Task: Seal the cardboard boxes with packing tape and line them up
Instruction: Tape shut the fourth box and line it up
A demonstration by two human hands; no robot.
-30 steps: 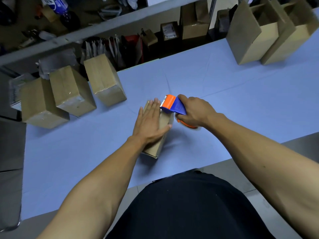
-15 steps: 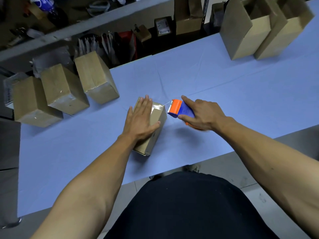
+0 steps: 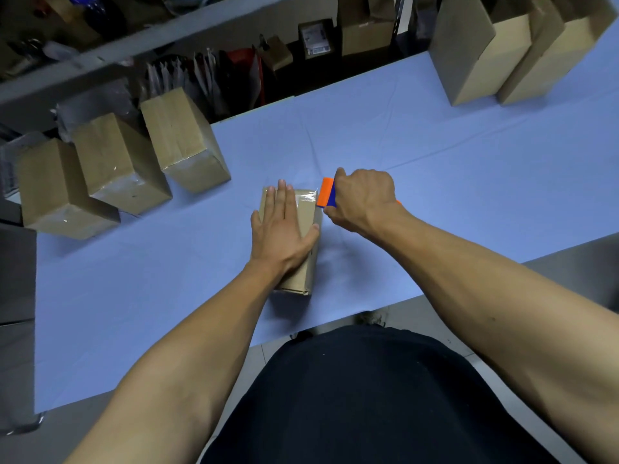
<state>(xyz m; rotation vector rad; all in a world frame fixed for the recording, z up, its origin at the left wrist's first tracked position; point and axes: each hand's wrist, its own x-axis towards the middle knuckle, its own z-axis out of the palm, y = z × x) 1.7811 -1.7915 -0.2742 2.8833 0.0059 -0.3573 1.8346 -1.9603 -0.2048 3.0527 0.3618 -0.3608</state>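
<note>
Cardboard box (image 3: 303,242) at the counter's (image 3: 469,195) near middle lies under my flat left hand (image 3: 281,229) while my right hand (image 3: 363,199) grips the tape dispenser (image 3: 326,192) at its far right corner, three sealed boxes (image 3: 124,162) lined up left, two open boxes (image 3: 509,51) waiting far right.

text: none legible | white label on small box (image 3: 314,39), back shelf: print too blurred to read

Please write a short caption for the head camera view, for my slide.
Left hand presses flat on a cardboard box while the right hand holds a tape dispenser at its far corner.
</note>
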